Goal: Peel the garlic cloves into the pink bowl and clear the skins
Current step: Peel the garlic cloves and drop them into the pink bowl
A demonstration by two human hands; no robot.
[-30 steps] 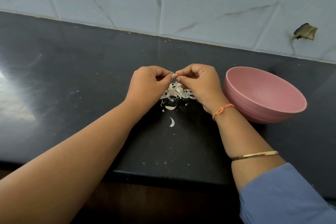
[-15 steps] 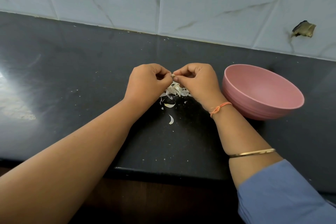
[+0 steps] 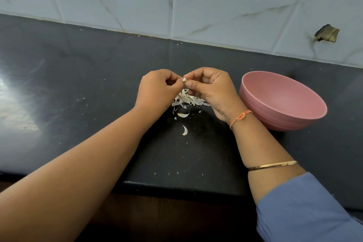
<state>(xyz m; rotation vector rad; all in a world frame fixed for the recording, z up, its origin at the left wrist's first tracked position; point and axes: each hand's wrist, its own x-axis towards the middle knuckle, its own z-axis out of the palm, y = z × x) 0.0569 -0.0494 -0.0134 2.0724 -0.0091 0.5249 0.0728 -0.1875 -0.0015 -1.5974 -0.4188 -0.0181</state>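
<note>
Both grips pinch one garlic clove (image 3: pixel 184 79) between left hand (image 3: pixel 157 89) and right hand (image 3: pixel 212 88), above the skins (image 3: pixel 188 99). Peel over that pile; pink bowl (image 3: pixel 282 102) sits right.

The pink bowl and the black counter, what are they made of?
The pink bowl looks like matte plastic, perhaps a fibre blend: dull, even colour, faint ridges outside. The black counter looks like polished stone, maybe granite: it mirrors light and shows fine pale specks.
</note>
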